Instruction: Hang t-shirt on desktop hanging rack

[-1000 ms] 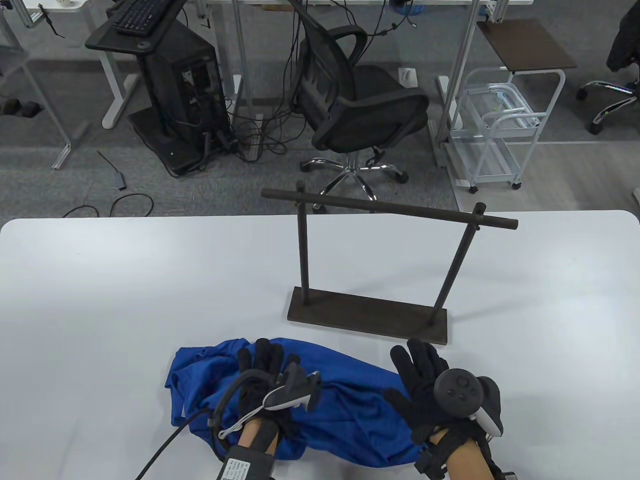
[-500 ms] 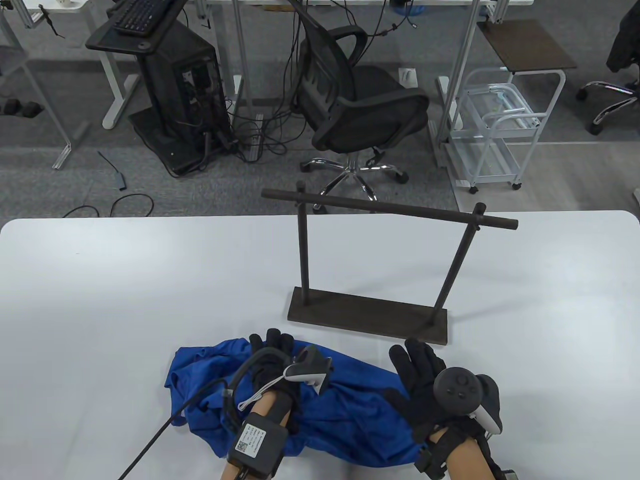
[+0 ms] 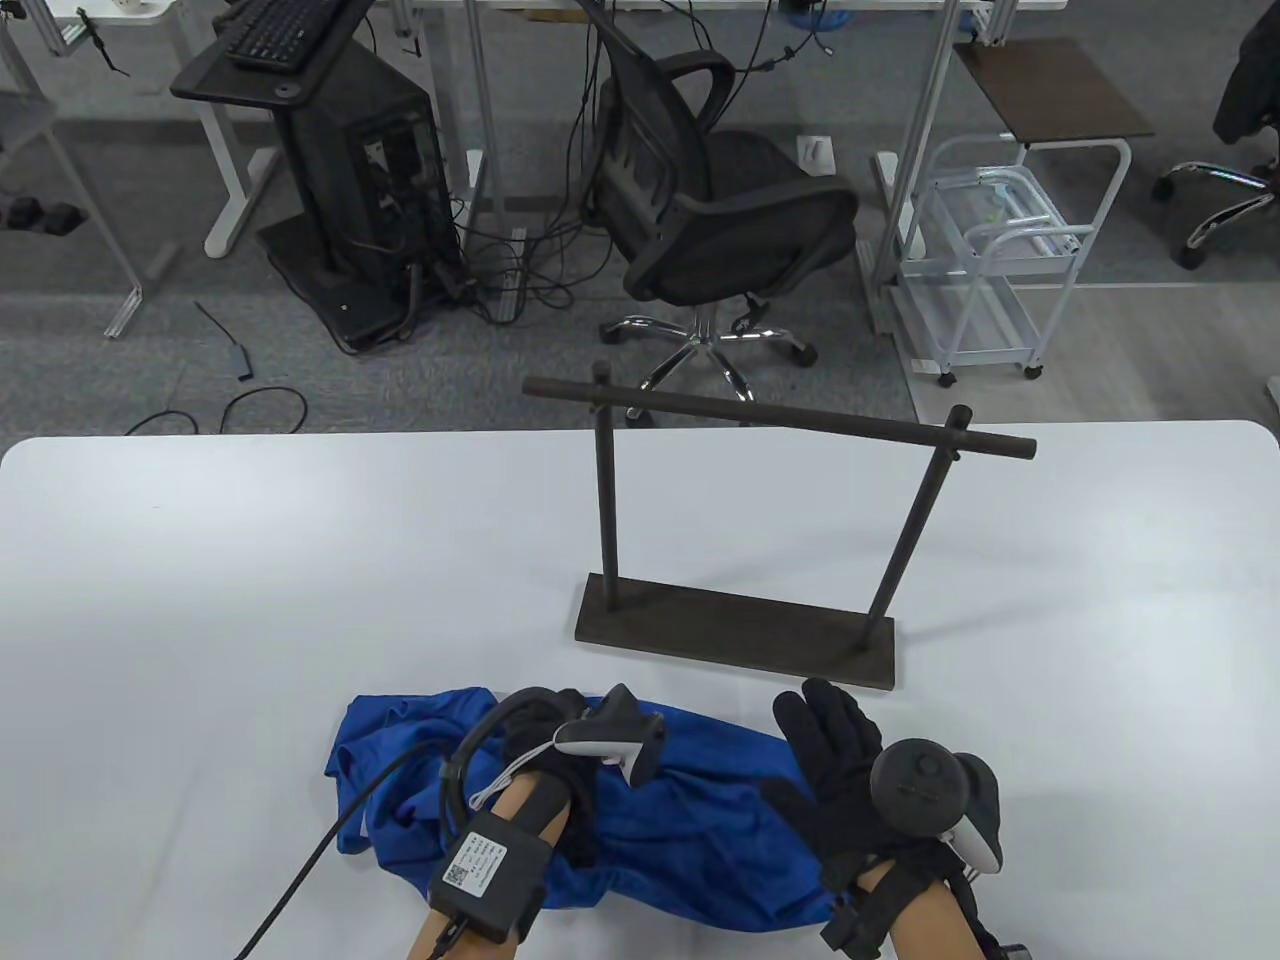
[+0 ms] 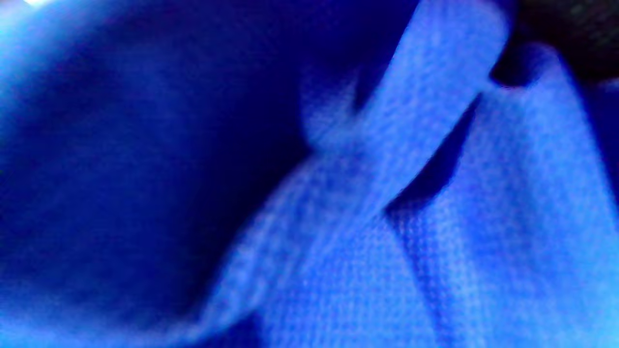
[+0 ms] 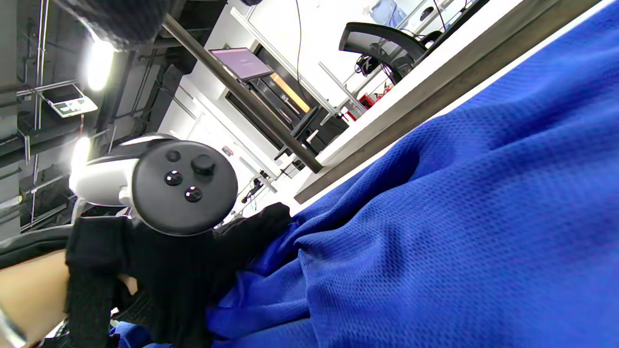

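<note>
The white table (image 3: 200, 600) carries everything. On it stands the dark hanging rack (image 3: 740, 520), a flat base with two posts and a bare crossbar, and this rack serves as the landmark. No container shows on the table.

Just in front of the rack's base, toward the person, lies the blue t-shirt (image 3: 700, 790), bunched into a long crumpled heap. Its fine mesh knit, sharp in the right wrist view, looks light, soft and limp, so it will likely sag and slide instead of holding a shape. A sound hold would be two separated points on one edge, such as the shoulders or the hem, so the cloth spreads before it goes over the crossbar.

The left hand (image 3: 545, 730) rests on the heap's left part with its fingers curled down into the folds; whether they have actually pinched cloth cannot be told. The right hand (image 3: 835, 760) lies flat and spread on the heap's right end, below the rack's right post, grasping nothing.
</note>
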Demonstrator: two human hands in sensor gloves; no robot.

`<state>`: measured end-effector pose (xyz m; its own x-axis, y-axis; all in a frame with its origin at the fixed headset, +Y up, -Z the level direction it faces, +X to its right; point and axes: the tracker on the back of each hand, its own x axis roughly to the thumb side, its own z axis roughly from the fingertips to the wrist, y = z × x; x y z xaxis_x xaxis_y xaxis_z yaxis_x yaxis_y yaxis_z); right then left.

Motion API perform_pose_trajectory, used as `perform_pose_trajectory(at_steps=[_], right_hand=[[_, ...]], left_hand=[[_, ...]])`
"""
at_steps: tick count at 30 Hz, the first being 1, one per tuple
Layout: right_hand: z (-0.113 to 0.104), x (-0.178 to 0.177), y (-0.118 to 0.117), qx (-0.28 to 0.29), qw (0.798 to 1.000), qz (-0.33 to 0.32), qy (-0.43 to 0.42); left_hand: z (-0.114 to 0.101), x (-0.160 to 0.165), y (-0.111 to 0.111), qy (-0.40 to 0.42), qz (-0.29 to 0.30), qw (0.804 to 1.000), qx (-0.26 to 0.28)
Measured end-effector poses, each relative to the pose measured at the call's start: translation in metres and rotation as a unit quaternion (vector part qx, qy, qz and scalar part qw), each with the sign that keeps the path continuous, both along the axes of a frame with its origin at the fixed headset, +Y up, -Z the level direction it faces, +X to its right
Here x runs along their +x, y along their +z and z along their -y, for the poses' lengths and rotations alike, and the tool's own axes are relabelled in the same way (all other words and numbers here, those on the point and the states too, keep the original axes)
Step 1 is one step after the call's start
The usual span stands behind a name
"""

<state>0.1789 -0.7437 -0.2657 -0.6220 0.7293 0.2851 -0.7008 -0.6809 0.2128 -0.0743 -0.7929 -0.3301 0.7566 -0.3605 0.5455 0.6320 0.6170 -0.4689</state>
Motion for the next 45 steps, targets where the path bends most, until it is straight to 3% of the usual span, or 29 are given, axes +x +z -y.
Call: perform_pose_trajectory(at_steps=[4, 10, 17, 22, 25, 32, 37, 40, 41, 42, 45], right_hand=[[0.001, -0.006, 0.002, -0.003, 1.0, -0.014, 0.012], [0.002, -0.017, 0.004, -0.012, 0.999, -0.04, 0.008], [0.003, -0.032, 0.008, -0.025, 0.996, -0.081, -0.019], [0.003, -0.049, 0.013, -0.046, 0.989, -0.123, -0.064], [0.0, -0.065, 0.017, -0.072, 0.978, -0.175, -0.085], [0.01, -0.1, 0.025, -0.137, 0.96, -0.239, -0.048], [0.021, -0.128, 0.008, -0.208, 0.95, -0.233, -0.011], [0.017, -0.14, -0.007, -0.231, 0.949, -0.204, -0.064], [0.016, -0.141, -0.011, -0.233, 0.953, -0.177, -0.08], [0.017, -0.141, -0.013, -0.23, 0.956, -0.151, -0.098], [0.022, -0.137, -0.014, -0.215, 0.96, -0.127, -0.125]], left_hand=[[-0.006, 0.007, 0.014, 0.011, 0.011, 0.999, 0.04], [-0.011, 0.002, 0.038, 0.065, -0.033, 0.996, 0.057], [-0.017, -0.019, 0.052, 0.203, -0.059, 0.973, 0.095], [-0.028, -0.044, 0.051, 0.345, -0.105, 0.927, 0.1], [-0.036, -0.057, 0.05, 0.434, -0.165, 0.883, 0.074], [-0.056, -0.056, 0.053, 0.538, -0.161, 0.819, 0.116], [-0.071, -0.052, 0.06, 0.591, -0.122, 0.773, 0.196], [-0.077, -0.059, 0.064, 0.584, -0.113, 0.76, 0.263], [-0.079, -0.064, 0.064, 0.588, -0.12, 0.747, 0.287], [-0.08, -0.068, 0.065, 0.599, -0.126, 0.732, 0.299], [-0.079, -0.069, 0.066, 0.615, -0.13, 0.724, 0.283]])
